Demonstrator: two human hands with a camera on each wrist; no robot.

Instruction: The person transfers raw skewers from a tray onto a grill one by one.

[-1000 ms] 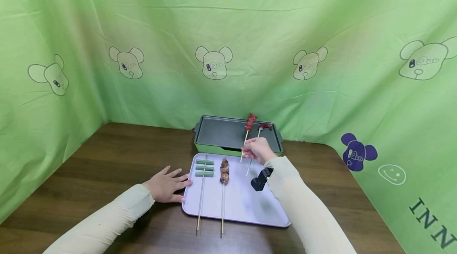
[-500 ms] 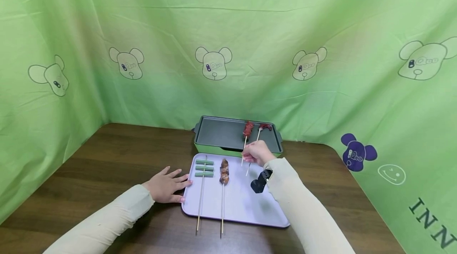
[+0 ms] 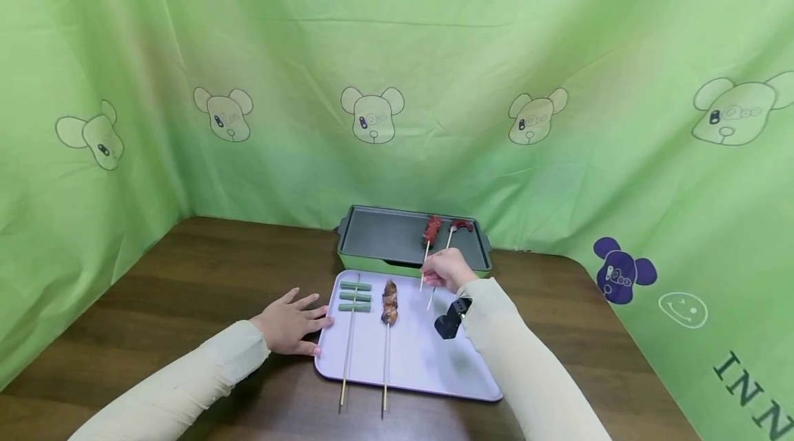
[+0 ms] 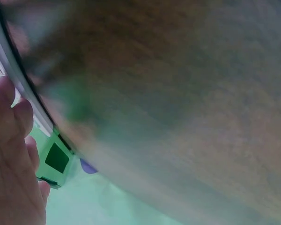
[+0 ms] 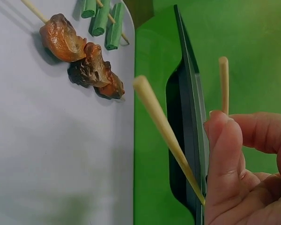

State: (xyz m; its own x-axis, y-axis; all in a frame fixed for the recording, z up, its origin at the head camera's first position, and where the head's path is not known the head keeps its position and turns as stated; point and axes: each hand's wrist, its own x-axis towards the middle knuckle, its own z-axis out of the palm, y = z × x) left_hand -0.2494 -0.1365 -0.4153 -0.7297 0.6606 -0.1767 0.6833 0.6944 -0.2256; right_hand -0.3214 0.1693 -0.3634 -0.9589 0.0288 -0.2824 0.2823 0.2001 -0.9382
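Observation:
My right hand (image 3: 448,269) pinches the wooden stick of a red meat skewer (image 3: 432,229) between thumb and fingertips. Its meat end lies over the right part of the dark grill plate (image 3: 384,234). Just right of it, a skewer with a curved dark-red piece (image 3: 462,225) lies on the plate, its stick (image 5: 166,136) passing close by the hand in the right wrist view. My left hand (image 3: 288,324) has its fingers spread at the left rim of the pale lilac tray (image 3: 434,358); in the left wrist view its fingers (image 4: 22,115) show beside the rim.
On the tray lie a skewer with green pieces (image 3: 355,297) and a browned meat skewer (image 3: 389,303), their sticks reaching past the front rim. The grill's green base (image 3: 366,263) stands right behind the tray. A green curtain (image 3: 372,34) hangs behind the wooden table (image 3: 248,255).
The red meat skewer has come down from above the grill to the plate, my right hand lowering slightly with it. My left hand has stayed at the tray.

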